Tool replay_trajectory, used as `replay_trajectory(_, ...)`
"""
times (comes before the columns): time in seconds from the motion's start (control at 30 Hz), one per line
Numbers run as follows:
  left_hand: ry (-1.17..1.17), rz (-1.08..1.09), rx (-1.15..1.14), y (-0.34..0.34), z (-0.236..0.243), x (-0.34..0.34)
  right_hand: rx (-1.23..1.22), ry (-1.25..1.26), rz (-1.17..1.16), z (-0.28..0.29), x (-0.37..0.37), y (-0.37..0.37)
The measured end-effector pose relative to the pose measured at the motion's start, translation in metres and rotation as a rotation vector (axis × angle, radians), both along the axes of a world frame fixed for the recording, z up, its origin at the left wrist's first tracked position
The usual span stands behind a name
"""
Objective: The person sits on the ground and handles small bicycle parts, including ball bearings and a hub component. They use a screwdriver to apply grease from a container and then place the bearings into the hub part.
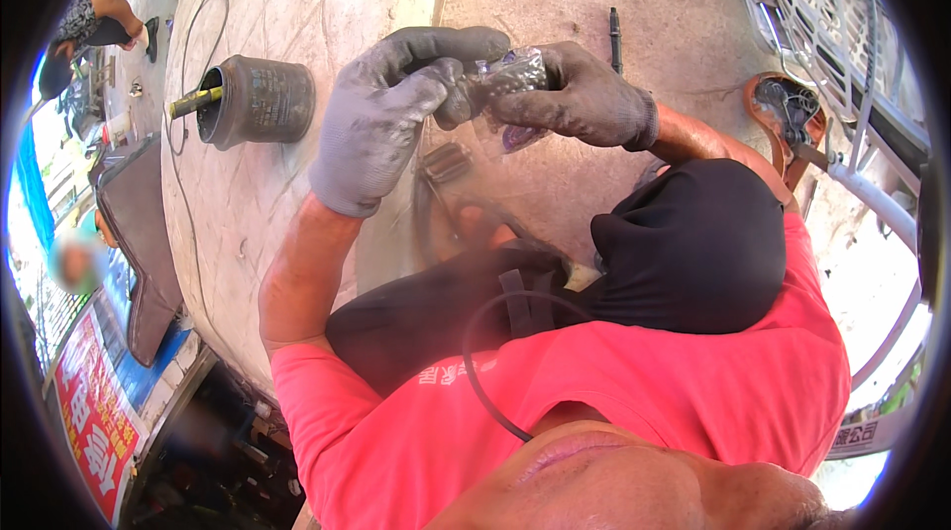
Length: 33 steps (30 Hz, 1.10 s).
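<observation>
Both my hands wear grey work gloves with darkened fingers and are raised together over the concrete floor. A small crinkled clear plastic bag [520,72] is between them, with some purple marking on it. My left hand [381,119] is closed, its thumb and fingertips pinched at the bag's left end. Wrapped around the bag's right part, my right hand [584,99] grips it between thumb and fingers. What lies inside the bag is too blurred to make out. Part of the bag hangs below the right hand's fingers.
A dark round tub [267,99] with a yellow-and-black handled tool [195,102] stands left. A thin cable [176,163] curves past it. Beyond my right hand lies a black rod [615,40]. At right are an orange-brown holder [788,114] and a pale metal frame [872,188]. Someone [114,10] is far left.
</observation>
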<state>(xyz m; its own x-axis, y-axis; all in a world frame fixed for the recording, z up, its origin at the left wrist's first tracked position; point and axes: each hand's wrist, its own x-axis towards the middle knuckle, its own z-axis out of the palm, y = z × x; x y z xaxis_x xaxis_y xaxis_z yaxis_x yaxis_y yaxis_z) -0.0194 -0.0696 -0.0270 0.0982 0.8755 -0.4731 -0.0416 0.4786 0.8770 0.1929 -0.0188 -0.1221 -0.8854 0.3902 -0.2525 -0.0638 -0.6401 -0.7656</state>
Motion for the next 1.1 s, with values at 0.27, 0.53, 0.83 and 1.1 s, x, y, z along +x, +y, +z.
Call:
replay_trajectory(0.27, 0.123, -0.021, 0.03, 0.0, 0.002, 0.007, -0.031, -0.001, -0.044, 0.003, -0.001, -0.003)
replay_trajectory(0.53, 0.14, -0.189, 0.339, 0.01, -0.065, -0.014, -0.005, -0.132, -0.107, -0.022, -0.009, -0.003)
replay_trajectory(0.83, 0.23, -0.149, -0.053, 0.029, -0.087, -0.009, 0.38, -0.321, 0.018, -0.068, -0.002, 0.023)
replay_trajectory(1.1, 0.231, -0.195, -0.092, 0.028, -0.158, -0.021, 0.315, -0.423, 0.076, -0.122, -0.005, 0.019)
